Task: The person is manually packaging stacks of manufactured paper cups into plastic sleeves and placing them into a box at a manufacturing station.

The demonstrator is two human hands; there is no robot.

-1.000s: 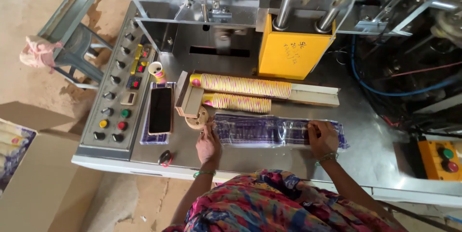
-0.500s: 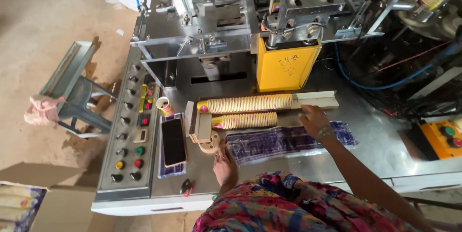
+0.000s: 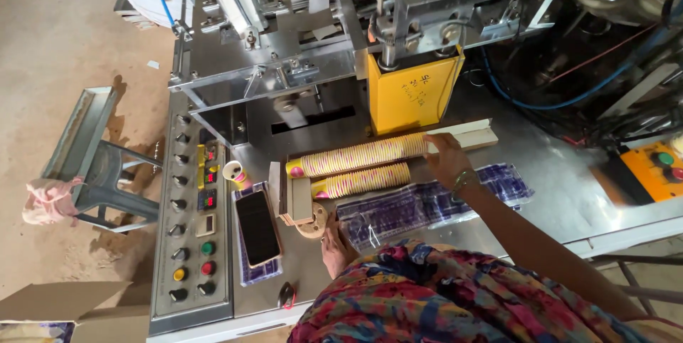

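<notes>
The right hand point(image 3: 447, 160) laid open fingers on the long cup stack's point(image 3: 359, 157) end; the left hand point(image 3: 333, 243) pinned the plastic sleeve point(image 3: 427, 202). Pushed unevenly, the stack could buckle.

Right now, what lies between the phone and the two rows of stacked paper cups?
In the head view, a small upright block stands between the phone and the stacked paper cups.
</notes>
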